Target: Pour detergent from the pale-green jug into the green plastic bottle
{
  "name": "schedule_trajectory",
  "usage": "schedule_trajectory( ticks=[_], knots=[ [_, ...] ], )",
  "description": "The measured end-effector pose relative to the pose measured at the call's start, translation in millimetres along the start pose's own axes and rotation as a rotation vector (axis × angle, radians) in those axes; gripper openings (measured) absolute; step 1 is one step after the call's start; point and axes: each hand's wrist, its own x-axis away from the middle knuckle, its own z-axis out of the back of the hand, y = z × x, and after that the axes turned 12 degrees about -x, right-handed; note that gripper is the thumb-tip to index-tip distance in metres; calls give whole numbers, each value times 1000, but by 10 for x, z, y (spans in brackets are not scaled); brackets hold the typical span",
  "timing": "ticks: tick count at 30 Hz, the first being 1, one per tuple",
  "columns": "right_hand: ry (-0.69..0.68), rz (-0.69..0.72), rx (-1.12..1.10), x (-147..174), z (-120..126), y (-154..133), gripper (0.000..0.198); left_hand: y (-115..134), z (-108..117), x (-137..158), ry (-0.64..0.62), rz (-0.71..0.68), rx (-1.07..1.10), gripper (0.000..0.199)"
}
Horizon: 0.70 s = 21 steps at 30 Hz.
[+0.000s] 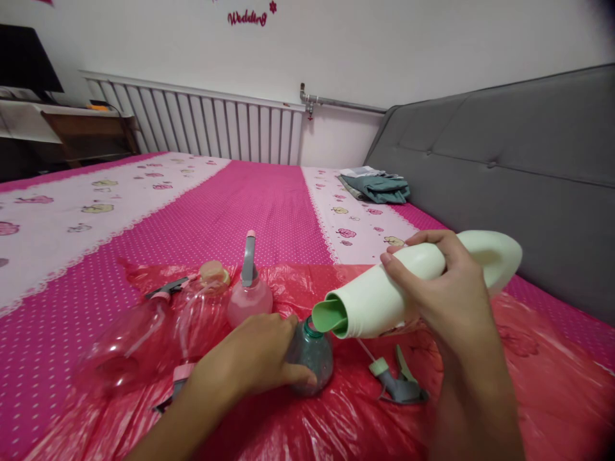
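Observation:
My left hand (262,352) is wrapped round a clear teal spray bottle (317,358) that stands with its neck uncovered. In my right hand (449,282) a pale green detergent bottle (384,291) is tilted on its side, its green spout (329,315) just over the teal bottle's neck. Whether liquid flows from the spout I cannot tell. A grey spray trigger head (401,387) with a green collar lies on the red plastic sheet, below the detergent bottle. Left of the teal bottle, a round pink spray bottle (250,304) stands upright with its grey trigger on.
Clear pink spray bottles (129,352) lie on the left of the red plastic sheet (360,422), which covers the near part of the pink bed (259,198). Folded clothes (377,186) rest by the grey headboard (504,147). A radiator (206,121) lines the far wall.

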Motion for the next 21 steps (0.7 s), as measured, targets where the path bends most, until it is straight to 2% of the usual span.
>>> schedule_trajectory(
  ticks=[9,21],
  knots=[
    [29,150,-60,15,-34,-5,61,21,30,-5,-12,-14,27,49],
    [-3,238,-122,35,-69,-8,56,0,3,-2,-23,-14,0,50]
  ],
)
